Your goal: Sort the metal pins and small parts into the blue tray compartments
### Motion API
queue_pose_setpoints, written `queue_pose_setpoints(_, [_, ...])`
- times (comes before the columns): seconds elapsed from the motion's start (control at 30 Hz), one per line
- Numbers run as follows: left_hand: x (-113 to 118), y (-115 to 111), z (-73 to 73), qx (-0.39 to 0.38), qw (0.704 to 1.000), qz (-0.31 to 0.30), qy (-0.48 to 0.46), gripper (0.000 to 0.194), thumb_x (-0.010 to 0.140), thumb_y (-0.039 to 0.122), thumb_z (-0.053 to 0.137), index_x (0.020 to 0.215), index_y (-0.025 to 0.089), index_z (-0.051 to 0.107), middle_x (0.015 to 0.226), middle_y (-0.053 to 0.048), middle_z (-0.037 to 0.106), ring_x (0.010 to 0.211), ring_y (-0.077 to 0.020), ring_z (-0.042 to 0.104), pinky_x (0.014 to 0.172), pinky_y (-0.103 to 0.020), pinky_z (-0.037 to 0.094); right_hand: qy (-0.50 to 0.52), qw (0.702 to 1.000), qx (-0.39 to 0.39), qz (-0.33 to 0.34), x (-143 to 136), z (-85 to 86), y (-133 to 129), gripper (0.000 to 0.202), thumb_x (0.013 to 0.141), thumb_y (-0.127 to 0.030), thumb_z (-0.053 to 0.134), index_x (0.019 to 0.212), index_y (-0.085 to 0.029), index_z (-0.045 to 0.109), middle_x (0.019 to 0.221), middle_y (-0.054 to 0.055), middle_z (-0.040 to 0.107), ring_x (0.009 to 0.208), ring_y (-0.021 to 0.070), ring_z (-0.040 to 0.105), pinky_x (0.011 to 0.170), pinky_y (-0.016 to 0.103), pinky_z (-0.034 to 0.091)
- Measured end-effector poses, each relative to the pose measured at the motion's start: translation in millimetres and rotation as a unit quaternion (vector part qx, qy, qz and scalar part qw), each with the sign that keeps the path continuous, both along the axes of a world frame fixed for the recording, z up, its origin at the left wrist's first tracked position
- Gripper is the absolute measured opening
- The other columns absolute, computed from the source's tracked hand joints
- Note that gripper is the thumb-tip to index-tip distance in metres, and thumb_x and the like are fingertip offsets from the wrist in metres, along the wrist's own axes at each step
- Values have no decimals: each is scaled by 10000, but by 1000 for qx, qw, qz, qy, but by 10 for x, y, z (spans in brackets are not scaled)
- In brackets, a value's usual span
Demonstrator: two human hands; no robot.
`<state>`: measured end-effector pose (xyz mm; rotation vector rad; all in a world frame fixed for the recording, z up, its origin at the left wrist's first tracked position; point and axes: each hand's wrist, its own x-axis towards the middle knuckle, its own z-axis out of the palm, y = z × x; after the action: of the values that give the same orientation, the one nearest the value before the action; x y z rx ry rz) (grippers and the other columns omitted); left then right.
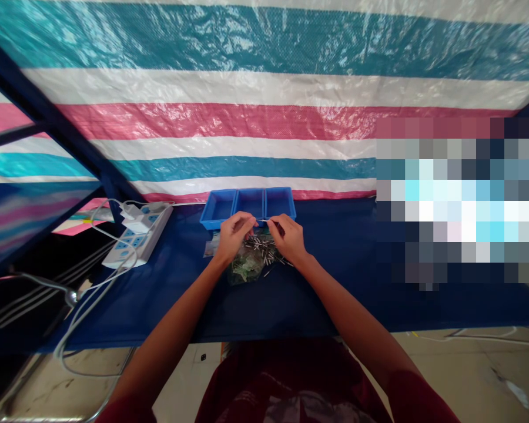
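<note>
A sheet striped in teal, white and pink (220, 120) backs a dark blue surface (344, 241), where a person in dark red sleeves works with both bare hands. Three blue bins (250, 202) stand in a row at the far side, just beyond the fingers. Well off to the left, a white power strip (136, 238) lies with plugs and cables attached.

The left hand (233, 239) and right hand (292, 239) meet in front of the bins, above a clear plastic bag (245, 269) and a loose pile of small metal pins (270, 251) that lies beneath and between the wrists.

Smallest of all is a slender piece (263, 220), held between the two hands at the fingertips, near the bins' front edge. The fingers of each hand are pressed together, the left apparently pinching one end and the right the other; its exact shape is too small to tell. The step in hand looks like close handling of this single piece, and the next move likely calls for a light, steady pinch from both sides.
</note>
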<state>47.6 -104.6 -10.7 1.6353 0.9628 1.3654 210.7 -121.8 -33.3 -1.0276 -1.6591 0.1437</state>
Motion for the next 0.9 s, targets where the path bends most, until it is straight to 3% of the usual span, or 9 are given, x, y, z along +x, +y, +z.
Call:
queue_pose_setpoints(0.27, [-18,6,4,-12,1000,-9,-15,295,836,434,665,716,164,663,558,2,589,477,-103,508,469,-224,399,9,1000,1,12,-4,-5,6,286,974,-356,455,1052,-175,663,778,37,651,575,121,535,632,263,473])
queue_pose_setpoints(0.9, [-1,-19,19,-11,1000,-14,-23,308,846,432,658,699,161,659,579,-12,601,484,-108,514,470,-232,404,15,1000,6,25,-2,-31,16,269,988,-338,445,934,-183,658,844,58,696,749,152,640,732,263,501])
